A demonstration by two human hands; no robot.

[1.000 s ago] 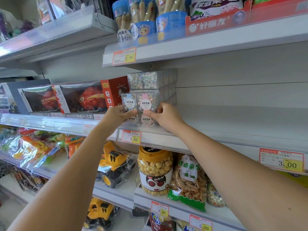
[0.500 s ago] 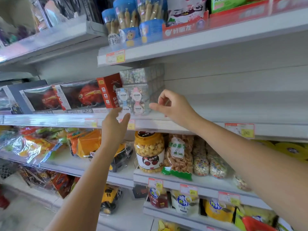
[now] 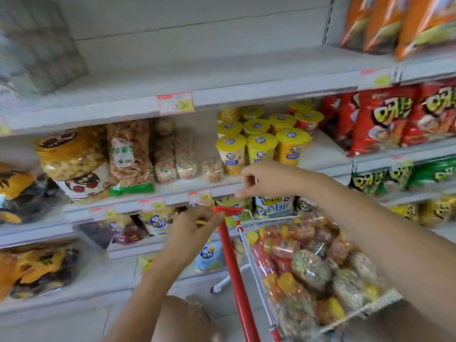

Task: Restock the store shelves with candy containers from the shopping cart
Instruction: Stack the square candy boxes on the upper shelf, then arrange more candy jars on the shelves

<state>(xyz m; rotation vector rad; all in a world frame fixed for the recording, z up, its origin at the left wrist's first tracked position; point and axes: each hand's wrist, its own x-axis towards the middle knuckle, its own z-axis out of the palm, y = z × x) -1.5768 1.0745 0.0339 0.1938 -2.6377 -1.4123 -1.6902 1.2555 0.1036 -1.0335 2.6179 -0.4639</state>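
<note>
While both hands hover in the head view, the candy containers (image 3: 308,262) lie heaped in the shopping cart (image 3: 230,257) at four o'clock. The right hand (image 3: 261,180) is loosely curled and empty; for the left hand (image 3: 195,225) I cannot tell. A hasty grab could tip the heap over the rim.

One cart (image 3: 232,264) at five o'clock, one big jar (image 3: 71,154) at nine, three orange bags (image 3: 377,23) at two o'clock.

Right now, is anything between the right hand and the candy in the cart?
Nothing visible: the right hand hangs over the far end of the open-topped cart, and the candy containers lie uncovered below.
</note>
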